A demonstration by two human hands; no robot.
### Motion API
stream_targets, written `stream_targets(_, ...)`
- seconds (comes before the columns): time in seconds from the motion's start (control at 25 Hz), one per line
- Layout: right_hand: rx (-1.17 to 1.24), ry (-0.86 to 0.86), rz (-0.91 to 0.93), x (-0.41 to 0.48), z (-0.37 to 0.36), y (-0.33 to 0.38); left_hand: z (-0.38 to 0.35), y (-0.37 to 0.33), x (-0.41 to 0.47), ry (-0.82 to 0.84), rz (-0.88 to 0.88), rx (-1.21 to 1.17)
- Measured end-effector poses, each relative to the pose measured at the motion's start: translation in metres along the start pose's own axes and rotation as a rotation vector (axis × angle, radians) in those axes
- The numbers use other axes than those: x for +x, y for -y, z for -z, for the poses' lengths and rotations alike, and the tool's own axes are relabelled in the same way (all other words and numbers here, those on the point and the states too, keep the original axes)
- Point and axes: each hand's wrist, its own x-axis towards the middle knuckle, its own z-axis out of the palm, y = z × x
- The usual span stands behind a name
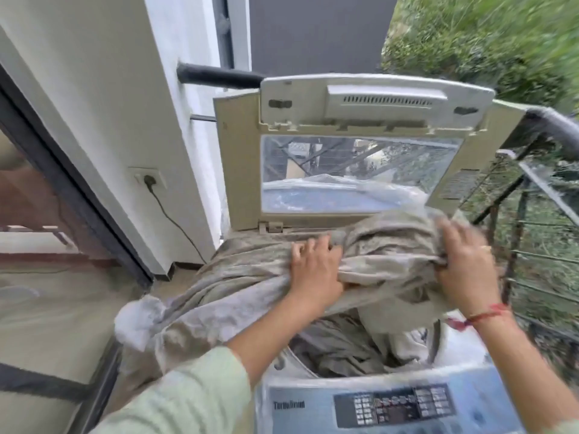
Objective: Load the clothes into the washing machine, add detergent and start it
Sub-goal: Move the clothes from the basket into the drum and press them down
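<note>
Outdoors on a balcony, a metal railing point(539, 189) is running down the right of the frame and a wall socket point(147, 178) is showing at the left, while the head view is looking down into a top-loading washing machine point(313, 408) with its lid point(360, 98) standing upright. The left hand point(316, 270) and right hand point(463, 264) are each gripping a bunched fold of a large grey-beige cloth point(219, 292). It is lying across the opening at centre frame, partly sagging inside and trailing toward the lower left. It is looking soft, limp and bulky, so gathering the trailing end in handfuls seems best.
</note>
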Motion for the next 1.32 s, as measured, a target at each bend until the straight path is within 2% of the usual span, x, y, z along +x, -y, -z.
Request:
stream_targets(0.08, -0.211, 0.510, 0.068, -0.033, -0.071, -0.013, -0.057, 0.016, 0.007, 0.514, 0.034, 0.081)
stream_targets(0.12, -0.299, 0.803, 0.093, -0.049, -0.101, -0.007, -0.077, 0.029, 0.003, 0.669, 0.018, 0.139)
stream_targets(0.16, -0.301, 1.058, 0.059, -0.063, -0.125, 0.006, -0.091, 0.043, -0.004, 0.745, -0.015, 0.173)
stream_targets(0.2, -0.268, 1.226, 0.002, -0.069, -0.143, 0.021, -0.096, 0.053, -0.008, 0.757, -0.040, 0.147)
stream_targets(0.28, -0.245, 1.352, -0.065, -0.060, -0.163, 0.048, -0.085, 0.062, -0.014, 0.678, -0.067, -0.167)
stream_targets(0.36, -0.295, 1.411, -0.046, -0.046, -0.167, 0.061, -0.056, 0.073, -0.024, 0.485, -0.114, -0.496)
stream_targets(0.4, -0.345, 1.431, -0.042, -0.037, -0.164, 0.066, -0.038, 0.086, -0.034, 0.334, -0.149, -0.561)
stream_targets(0.48, -0.387, 1.336, 0.006, -0.016, -0.148, 0.087, -0.005, 0.131, -0.059, 0.068, -0.122, -0.598)
stream_targets(0.52, -0.312, 1.182, 0.028, -0.004, -0.134, 0.107, 0.006, 0.162, -0.073, 0.010, -0.069, -0.603)
stream_targets(0.56, -0.126, 0.975, 0.040, 0.006, -0.120, 0.132, 0.009, 0.200, -0.085, 0.034, -0.015, -0.600)
stream_targets(0.6, 0.119, 0.788, 0.076, 0.013, -0.105, 0.164, 0.011, 0.239, -0.097, 0.145, 0.043, -0.576)
stream_targets(0.64, 0.329, 0.720, 0.128, 0.018, -0.090, 0.203, 0.003, 0.279, -0.106, 0.300, 0.103, -0.529)
stream_targets(0.68, 0.403, 0.760, 0.211, 0.018, -0.084, 0.243, -0.009, 0.314, -0.113, 0.447, 0.158, -0.438)
stream_targets(0.72, 0.334, 0.837, 0.292, 0.014, -0.090, 0.278, -0.023, 0.339, -0.118, 0.557, 0.201, -0.332)
stream_targets(0.8, 0.048, 0.930, 0.322, -0.007, -0.124, 0.328, -0.055, 0.355, -0.125, 0.651, 0.198, -0.222)
stream_targets(0.84, -0.080, 0.915, 0.280, -0.017, -0.142, 0.341, -0.069, 0.350, -0.126, 0.641, 0.175, -0.231)
stream_targets(0.92, -0.217, 0.777, 0.192, -0.026, -0.154, 0.353, -0.093, 0.329, -0.125, 0.538, 0.149, -0.342)
stream_targets(1.04, -0.182, 0.554, 0.304, -0.033, -0.146, 0.346, -0.112, 0.300, -0.116, 0.407, 0.235, -0.566)
stream_targets(1.12, -0.031, 0.515, 0.358, -0.038, -0.135, 0.334, -0.112, 0.289, -0.112, 0.265, 0.271, -0.604)
stream_targets(1.2, 0.138, 0.539, 0.345, -0.043, -0.121, 0.318, -0.094, 0.284, -0.113, 0.114, 0.287, -0.538)
stream_targets(1.32, 0.481, 0.468, 0.222, -0.041, -0.088, 0.278, -0.045, 0.265, -0.119, -0.123, 0.278, -0.419)
